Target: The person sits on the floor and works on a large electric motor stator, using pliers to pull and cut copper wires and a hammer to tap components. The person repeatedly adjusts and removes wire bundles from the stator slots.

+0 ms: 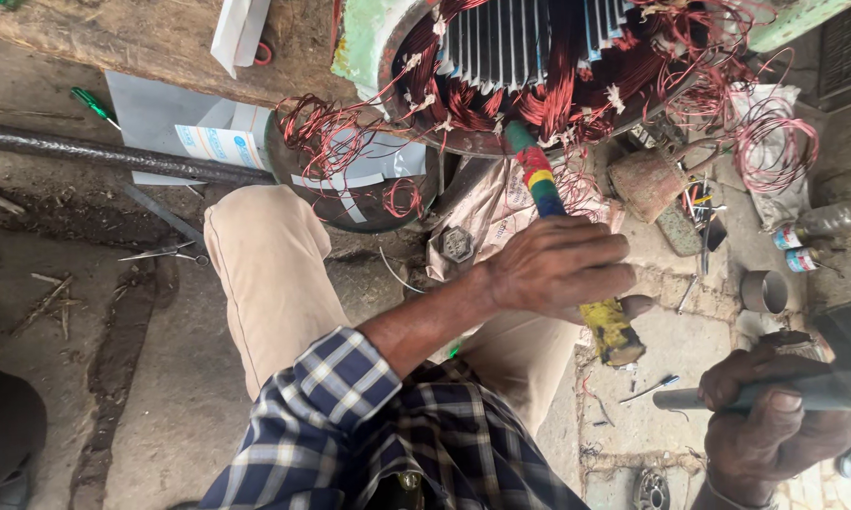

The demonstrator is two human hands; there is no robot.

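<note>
Wrapping the left hand [557, 264] tight around a rod [539, 179] banded in red, blue, green and yellow tape, fingers closed over its middle. Keeping the grip mid-shaft probably for steadiness, and leaving the battered yellow butt end sticking out bare on the near side of the fist. Slanting the rod up and to the far side, so that its tip is pressing in among the copper windings [557, 94] at the lower rim of the stator [501, 42]. Resting that stator on its side at the far edge, bore turned toward the lap, seemingly to keep the coil ends in easy reach.

Closing the right hand [775, 425] around the grey handle of a hammer [727, 397], near right, thumb lying along the top. Holding it low and level, well apart from the rod, with the dark head reaching only to the frame edge and partly cut off. Pointing the head roughly toward the rod's bare end, judging by the angle.

Sitting low with a beige knee [265, 264] pushed up left of the work, perhaps bracing the left forearm above it. Keeping small things scattered close about: a dark pan [350, 212] of wire scraps just under the stator, a hex nut [457, 244] beside the wrist, a loose wire coil [775, 142] far right, pliers [166, 253] on the floor to the left, a green screwdriver [90, 102] beyond a dark pipe [114, 156].
</note>
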